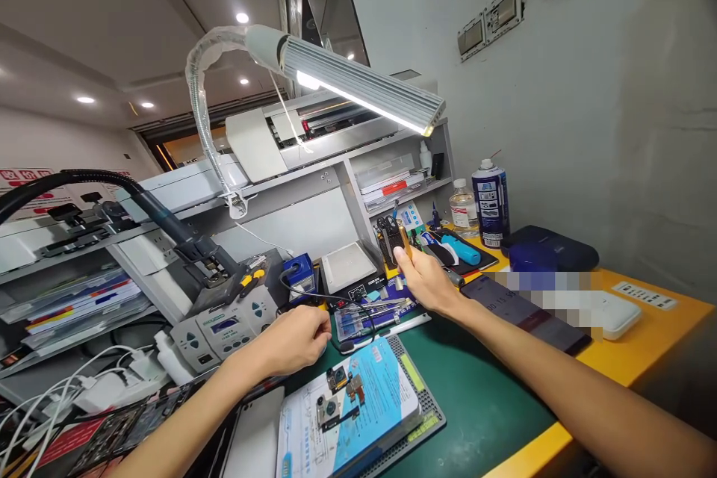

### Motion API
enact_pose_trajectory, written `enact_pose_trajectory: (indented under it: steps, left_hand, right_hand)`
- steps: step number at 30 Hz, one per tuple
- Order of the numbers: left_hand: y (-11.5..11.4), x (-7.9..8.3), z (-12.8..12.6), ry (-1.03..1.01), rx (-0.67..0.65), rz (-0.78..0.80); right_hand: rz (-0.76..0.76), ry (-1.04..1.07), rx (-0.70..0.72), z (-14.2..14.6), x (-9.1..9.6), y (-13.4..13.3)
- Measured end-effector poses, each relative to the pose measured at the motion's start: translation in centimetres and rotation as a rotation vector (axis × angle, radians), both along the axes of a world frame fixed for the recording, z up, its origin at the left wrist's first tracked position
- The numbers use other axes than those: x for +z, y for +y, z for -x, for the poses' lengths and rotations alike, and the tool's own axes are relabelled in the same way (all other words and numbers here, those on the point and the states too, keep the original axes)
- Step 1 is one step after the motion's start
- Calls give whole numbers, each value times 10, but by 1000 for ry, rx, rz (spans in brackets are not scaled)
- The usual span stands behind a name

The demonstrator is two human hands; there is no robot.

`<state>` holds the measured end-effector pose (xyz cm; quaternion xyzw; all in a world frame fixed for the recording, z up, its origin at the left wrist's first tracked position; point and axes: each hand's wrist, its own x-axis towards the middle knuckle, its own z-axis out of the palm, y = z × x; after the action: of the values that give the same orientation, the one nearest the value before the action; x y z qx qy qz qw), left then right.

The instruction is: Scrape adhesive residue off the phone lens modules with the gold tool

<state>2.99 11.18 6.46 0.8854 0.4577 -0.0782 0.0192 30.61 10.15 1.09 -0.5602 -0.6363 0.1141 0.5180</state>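
Observation:
My right hand (426,280) reaches forward to a dark tool holder (390,237) at the back of the bench, fingertips pinched on something small that I cannot make out. My left hand (296,340) rests curled in a loose fist on the green mat (482,403), beside black cables (347,314); what its fingers hold, if anything, is hidden. Between my arms lies a blue-and-white sheet (358,411) carrying small camera modules (336,396).
A long LED lamp (364,89) on a flexible neck hangs over the bench. Behind stand a soldering station (224,321), a small blue box (299,272), a spray can (491,203) and a clear bottle (464,210). A dark phone (526,314) lies at the right.

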Motion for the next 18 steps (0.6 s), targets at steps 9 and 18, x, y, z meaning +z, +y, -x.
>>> enact_pose_trajectory:
  steps: [9, 18]
  left_hand:
    - [10, -1, -1, 29, 10, -41]
    - [17, -2, 0, 17, -40, -108]
  right_hand:
    - [3, -15, 6, 0, 1, -2]
    - [-12, -45, 3, 2, -1, -3]
